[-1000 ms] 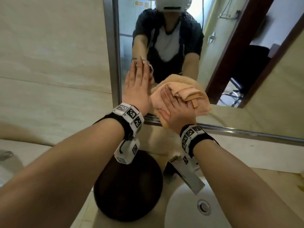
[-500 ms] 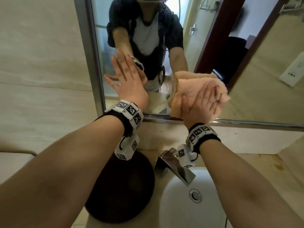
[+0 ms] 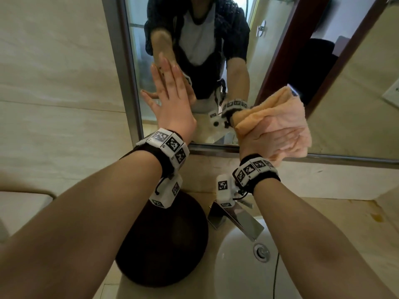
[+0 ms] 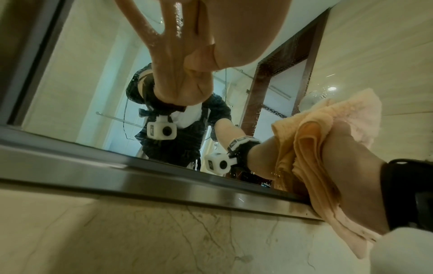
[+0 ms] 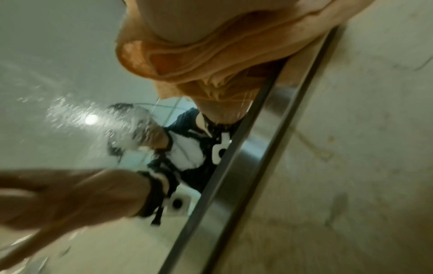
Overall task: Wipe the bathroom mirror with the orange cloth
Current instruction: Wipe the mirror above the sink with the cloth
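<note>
The mirror (image 3: 267, 61) hangs in a steel frame (image 3: 129, 83) above the sink. My left hand (image 3: 170, 98) lies flat on the glass near its left side, fingers straight and pointing up; its palm fills the top of the left wrist view (image 4: 246, 27). My right hand (image 3: 278, 139) presses the folded orange cloth (image 3: 274, 113) against the glass just above the bottom frame rail, fingers spread over it. The cloth (image 4: 311, 148) bunches round that hand (image 4: 351, 166) and hangs over the rail. Under my palm the cloth (image 5: 187, 61) is folded. Water droplets speckle the mirror (image 5: 58, 55).
Below the mirror are a white basin (image 3: 237, 266) and a chrome faucet (image 3: 237, 221). A dark round object (image 3: 164, 244) sits on the counter under my left wrist. Beige tiled wall (image 3: 54, 83) lies left of the frame. A wall socket (image 3: 391, 93) shows at the right.
My right hand has slid the cloth to the right along the lower part of the mirror. My left hand has stayed flat on the glass.
</note>
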